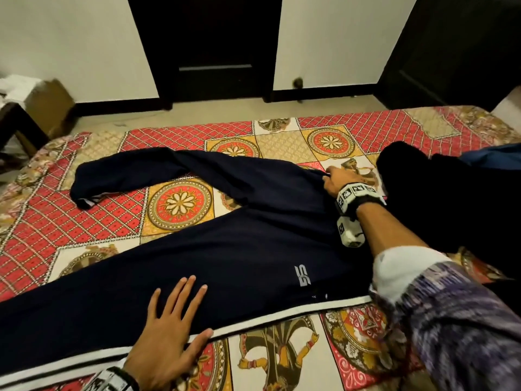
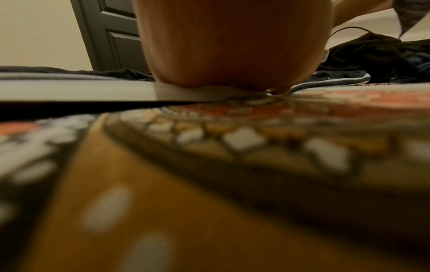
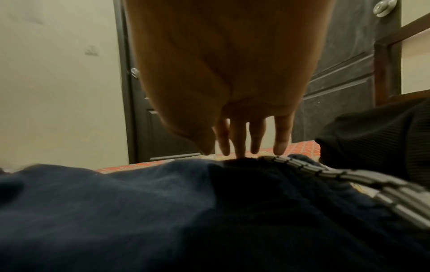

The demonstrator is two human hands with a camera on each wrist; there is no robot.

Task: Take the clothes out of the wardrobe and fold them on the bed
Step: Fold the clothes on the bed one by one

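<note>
Navy track pants (image 1: 253,244) with a white side stripe lie spread on the patterned bed (image 1: 180,204), one leg bent away to the far left. My left hand (image 1: 172,320) lies flat with straight fingers on the near leg, by the stripe; the left wrist view shows only its palm (image 2: 232,46) pressed on the stripe (image 2: 93,88). My right hand (image 1: 334,179) reaches to the far end of the waist. In the right wrist view its fingers (image 3: 239,139) point straight down and their tips touch the edge of the pants (image 3: 139,202) beside the ribbed waistband (image 3: 349,176).
A heap of black clothes (image 1: 437,198) lies on the bed to the right of my right hand, with a blue garment (image 1: 496,158) behind it. Beyond the bed stand a dark door (image 1: 208,46) and white walls. A cardboard box (image 1: 52,105) sits on the floor at far left.
</note>
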